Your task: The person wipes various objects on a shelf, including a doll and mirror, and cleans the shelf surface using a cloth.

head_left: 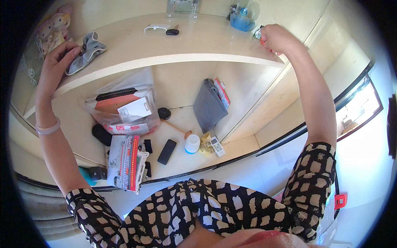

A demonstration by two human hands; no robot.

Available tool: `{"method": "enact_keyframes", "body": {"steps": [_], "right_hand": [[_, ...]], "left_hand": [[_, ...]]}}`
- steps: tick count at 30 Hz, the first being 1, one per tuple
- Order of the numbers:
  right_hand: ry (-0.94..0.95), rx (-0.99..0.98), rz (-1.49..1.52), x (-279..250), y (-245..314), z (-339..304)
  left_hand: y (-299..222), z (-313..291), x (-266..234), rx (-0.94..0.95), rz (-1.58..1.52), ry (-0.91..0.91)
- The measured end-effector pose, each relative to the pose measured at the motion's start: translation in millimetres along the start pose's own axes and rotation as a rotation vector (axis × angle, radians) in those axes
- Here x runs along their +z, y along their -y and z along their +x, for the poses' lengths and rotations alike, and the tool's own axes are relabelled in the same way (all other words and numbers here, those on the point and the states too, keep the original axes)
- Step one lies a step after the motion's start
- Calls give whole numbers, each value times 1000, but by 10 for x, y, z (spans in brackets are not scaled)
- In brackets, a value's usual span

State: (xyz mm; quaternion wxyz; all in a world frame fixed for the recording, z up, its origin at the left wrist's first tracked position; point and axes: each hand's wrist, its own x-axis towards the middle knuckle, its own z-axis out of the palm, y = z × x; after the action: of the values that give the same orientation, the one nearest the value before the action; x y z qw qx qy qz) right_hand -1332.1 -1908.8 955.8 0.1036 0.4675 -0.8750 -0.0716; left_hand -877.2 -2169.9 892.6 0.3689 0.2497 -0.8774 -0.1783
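On the left of the upper shelf (132, 45), my left hand (60, 62) is closed at the edge of a grey cloth (87, 53) with pale trim, which lies partly folded on the board. My right hand (279, 38) is at the shelf's right end, its fingers wrapped round a small thing with green, white and orange-red parts (259, 33); the hand covers most of it, so its kind does not show. Just behind that hand stands a clear blue container (243, 20). A black key fob (172, 32) and a white curved piece (156, 27) lie mid-shelf.
Plush dolls (53, 29) sit at the far left. The lower shelf holds a plastic bag (124, 107) of flat things, stacked books (128, 161), a black phone (167, 151), a white jar (192, 143), a remote control (217, 146) and a grey folder (209, 107).
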Motion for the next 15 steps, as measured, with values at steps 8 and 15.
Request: {"method": "enact_keyframes", "body": {"steps": [8, 15], "right_hand": [[-320, -108, 28, 51, -97, -33], [-454, -253, 240, 60, -27, -309]], "left_hand": [[-94, -11, 89, -16, -51, 7], [-115, -127, -89, -9, 198, -26]]}}
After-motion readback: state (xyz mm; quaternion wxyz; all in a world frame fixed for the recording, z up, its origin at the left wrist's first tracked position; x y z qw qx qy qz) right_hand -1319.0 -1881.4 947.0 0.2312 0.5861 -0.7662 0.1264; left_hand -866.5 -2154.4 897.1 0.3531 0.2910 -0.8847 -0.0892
